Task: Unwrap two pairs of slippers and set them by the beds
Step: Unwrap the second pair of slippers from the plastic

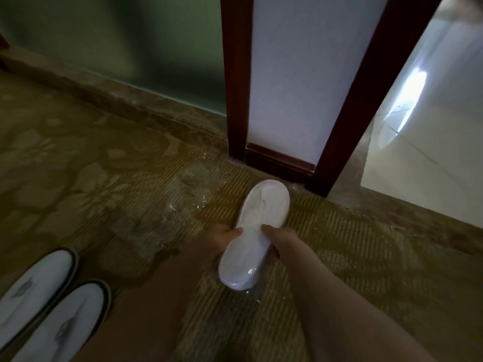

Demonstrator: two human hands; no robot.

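Lower left slippers (78,309) cut by frame edge; my left hand (222,237) partly behind the wrapped pair (261,205); logos (24,287) blurred.

Patterned carpet (78,178) meets a dark wooden door frame (362,100) and pale tiles (431,152)

The white slippers (257,220) are matt cloth, their near end inside glossy clear plastic wrap (247,275). The carpet (352,244) looks ribbed and rough, the far door frame (236,87) smooth dark wood, the right-hand tiles (431,152) glossy.
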